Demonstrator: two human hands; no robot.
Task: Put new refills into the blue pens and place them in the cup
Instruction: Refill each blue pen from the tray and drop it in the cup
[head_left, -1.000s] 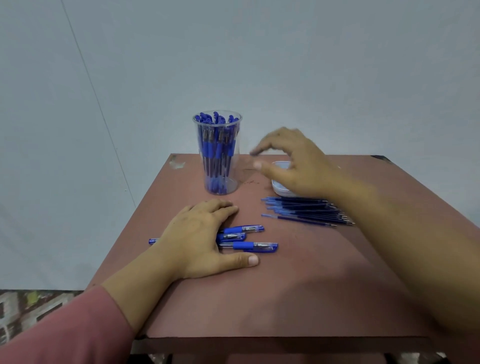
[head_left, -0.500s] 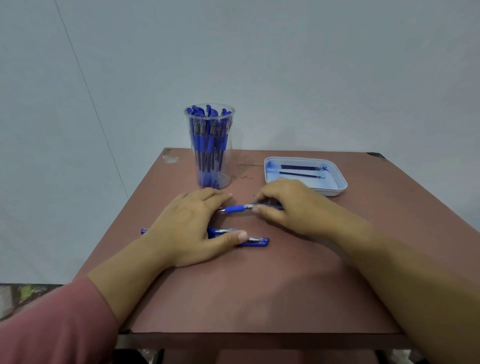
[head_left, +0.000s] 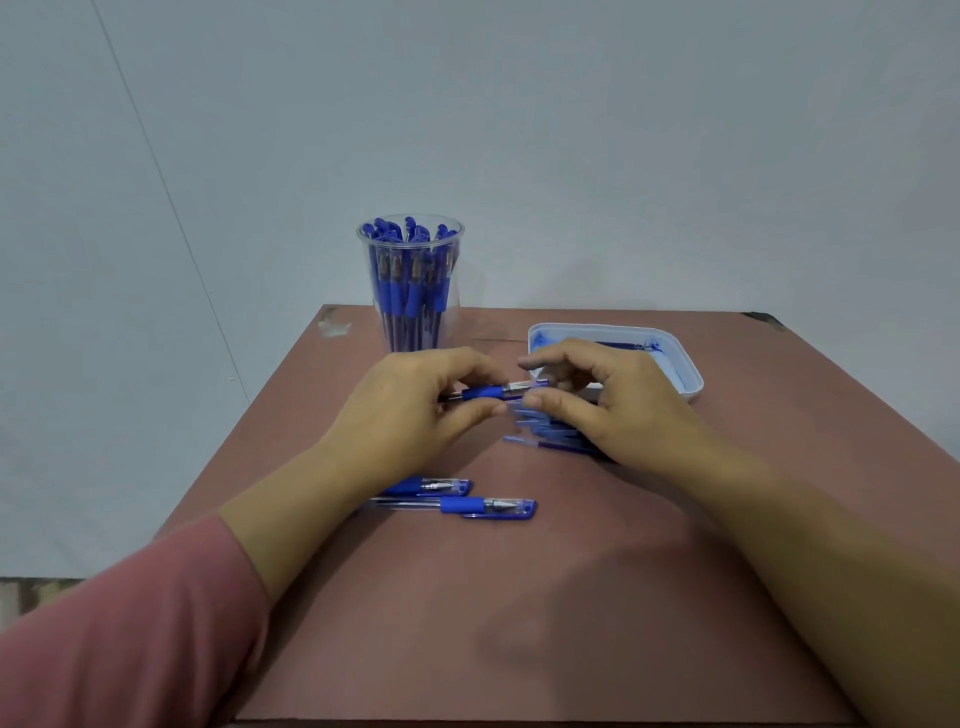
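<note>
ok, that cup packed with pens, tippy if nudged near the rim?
Probably top-heavy: the cup is tall, narrows toward its base, and the pens stand upright to the rim. A push near the top would likely tip it; low down it may slide on the table. The clear wall may flex if squeezed.

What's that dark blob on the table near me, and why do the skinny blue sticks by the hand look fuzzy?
Head view: the blob is a soft shadow on the table; head view: the refills beside the right hand look smeared, likely motion blur.
</note>
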